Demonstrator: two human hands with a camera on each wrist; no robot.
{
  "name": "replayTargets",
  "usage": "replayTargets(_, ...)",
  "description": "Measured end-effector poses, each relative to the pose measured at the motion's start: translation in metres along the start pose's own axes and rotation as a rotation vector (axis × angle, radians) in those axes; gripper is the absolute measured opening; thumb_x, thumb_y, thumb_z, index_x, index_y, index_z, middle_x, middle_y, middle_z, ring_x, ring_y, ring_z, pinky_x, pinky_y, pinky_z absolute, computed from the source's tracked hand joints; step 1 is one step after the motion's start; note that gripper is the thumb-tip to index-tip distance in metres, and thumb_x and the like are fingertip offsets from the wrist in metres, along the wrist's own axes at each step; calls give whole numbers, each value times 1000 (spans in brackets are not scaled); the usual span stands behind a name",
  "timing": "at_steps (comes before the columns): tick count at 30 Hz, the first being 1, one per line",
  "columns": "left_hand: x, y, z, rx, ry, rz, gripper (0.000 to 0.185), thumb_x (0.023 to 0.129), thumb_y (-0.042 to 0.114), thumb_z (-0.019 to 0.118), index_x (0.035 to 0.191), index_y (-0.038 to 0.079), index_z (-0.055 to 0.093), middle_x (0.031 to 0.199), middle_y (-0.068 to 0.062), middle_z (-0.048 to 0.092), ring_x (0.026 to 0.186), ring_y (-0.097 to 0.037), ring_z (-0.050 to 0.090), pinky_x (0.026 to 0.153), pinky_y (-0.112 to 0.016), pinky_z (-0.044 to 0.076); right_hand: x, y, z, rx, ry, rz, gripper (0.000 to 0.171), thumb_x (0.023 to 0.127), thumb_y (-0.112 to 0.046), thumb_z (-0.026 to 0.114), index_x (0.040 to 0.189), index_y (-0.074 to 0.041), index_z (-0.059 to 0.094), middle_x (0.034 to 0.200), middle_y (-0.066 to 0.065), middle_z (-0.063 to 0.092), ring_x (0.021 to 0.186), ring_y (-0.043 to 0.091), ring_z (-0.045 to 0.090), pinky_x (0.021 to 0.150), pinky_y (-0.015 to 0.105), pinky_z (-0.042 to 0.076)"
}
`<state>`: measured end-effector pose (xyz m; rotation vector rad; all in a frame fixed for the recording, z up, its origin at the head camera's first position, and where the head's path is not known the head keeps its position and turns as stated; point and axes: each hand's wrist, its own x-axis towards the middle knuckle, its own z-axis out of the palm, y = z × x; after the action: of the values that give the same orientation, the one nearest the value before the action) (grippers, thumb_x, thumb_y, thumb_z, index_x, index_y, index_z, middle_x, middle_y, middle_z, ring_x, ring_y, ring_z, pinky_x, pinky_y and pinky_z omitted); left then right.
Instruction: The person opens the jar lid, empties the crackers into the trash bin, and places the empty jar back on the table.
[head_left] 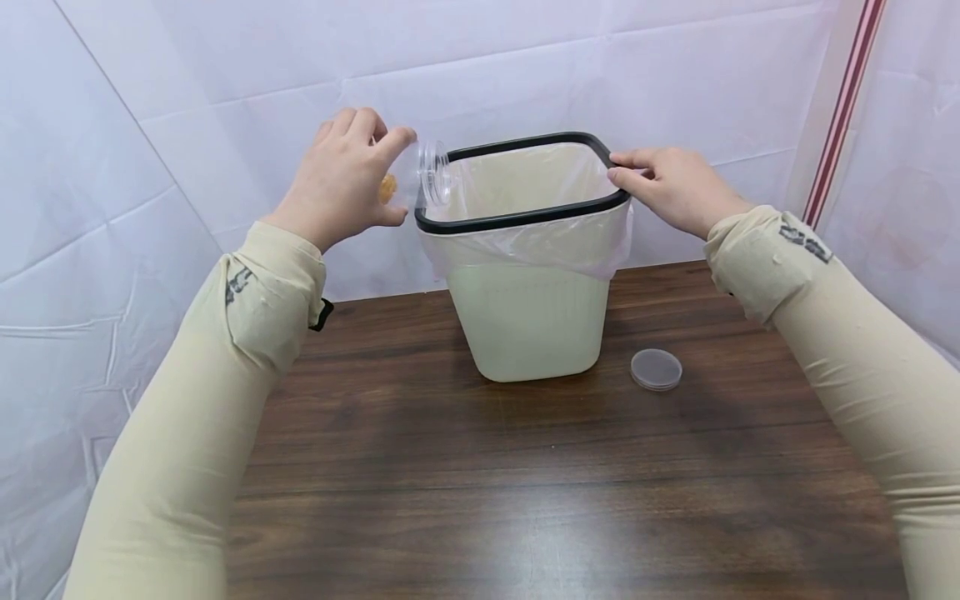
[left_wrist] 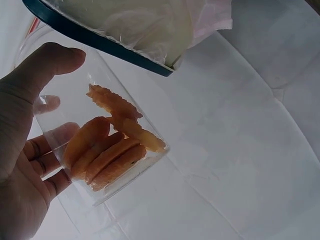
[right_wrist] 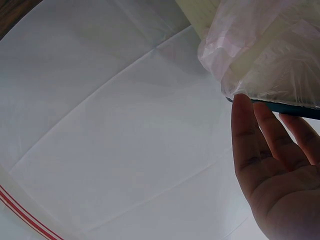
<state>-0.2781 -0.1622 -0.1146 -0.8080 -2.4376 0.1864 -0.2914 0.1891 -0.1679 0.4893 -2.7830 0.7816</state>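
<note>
Head view: left hand grips the jar on its side, mouth toward the bin (right hand fingers straight on the rim).

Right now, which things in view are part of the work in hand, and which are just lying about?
In use:
- left hand gripping the clear jar of orange snack pieces, tipped at the bin's rim
- right hand touching the bin rim
- bin liner

Lying about:
- jar lid on the table
</note>
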Motion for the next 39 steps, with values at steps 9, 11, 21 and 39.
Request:
replayTargets(9, 0, 0, 0, 16, -5, 14, 70, 70, 19, 77, 132, 7, 47, 113, -23, 48, 107, -40, 42, 96, -53, 36, 1, 0, 1, 5, -3, -7, 58, 100, -44, 34, 146, -9, 41, 147, 21, 44, 129, 41, 47, 102, 57, 40)
replayTargets(11, 1, 1, -1, 24, -6, 19, 71, 70, 19, 77, 132, 7, 47, 113, -23, 48, 108, -40, 42, 95, -53, 36, 1, -1, 1, 8, -4, -7, 58, 100, -43, 34, 146, -8, 41, 147, 22, 43, 129, 42, 47, 103, 57, 39)
replayTargets(21, 1, 3, -3, 77, -14, 48, 72, 69, 21, 80, 131, 7, 47, 115, -24, 47, 110, -40, 42, 96, -53, 37, 1, -1, 2, 4, 1, 1, 57, 100, -44, 34, 146, -10, 41, 147, 21, 43, 129, 41, 47, 103, 57, 39)
replayTargets(39, 4, 9, -6, 166, -2, 120, 70, 66, 21, 84, 124, 5, 48, 110, -22, 49, 108, -41, 45, 94, -52, 40, -1, -2, 2, 7, 8, -7, 57, 100, -43, 35, 145, -8, 42, 146, 21, 44, 128, 41, 48, 102, 56, 40)
